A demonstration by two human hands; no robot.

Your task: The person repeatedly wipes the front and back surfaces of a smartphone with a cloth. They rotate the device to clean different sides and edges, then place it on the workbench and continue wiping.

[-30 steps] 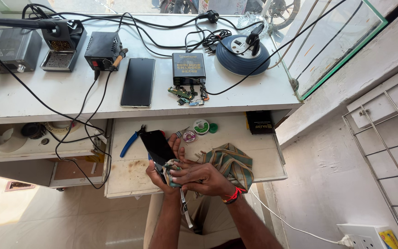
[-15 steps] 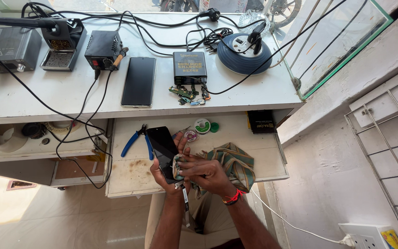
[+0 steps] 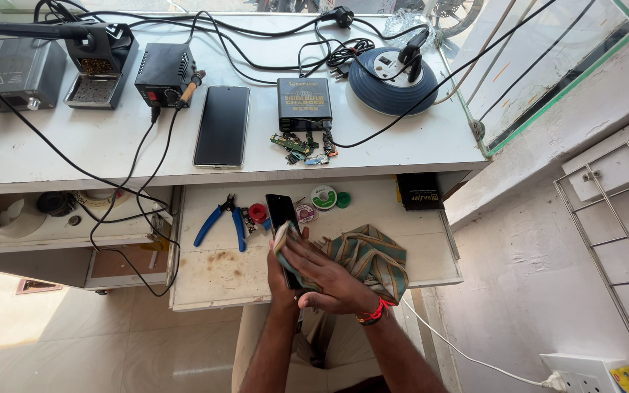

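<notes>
We're holding a dark phone (image 3: 281,218) upright over the pull-out tray (image 3: 220,280), and it looks like we're in the middle of wiping it down. Our left hand (image 3: 279,273) is closed around the phone's lower half from behind, mostly hidden, while our right hand (image 3: 322,276) is lying flat and spread across the front, pressing a bit of the striped cloth (image 3: 369,255) against it. Can't tell how much cloth is actually under the palm.

To our eye the next bit calls for a steady grip underneath and a light sliding stroke up the face, since only the top end is poking out clear.

Room-wise, the phone is hanging just above the tray's middle. Blue-handled pliers (image 3: 220,224) and a red tape roll (image 3: 257,212) are sitting just to the left, a green roll (image 3: 323,197) behind. The desk edge (image 3: 256,177) is overhanging right behind, so open room is mostly toward us and the tray's bare front left.
</notes>
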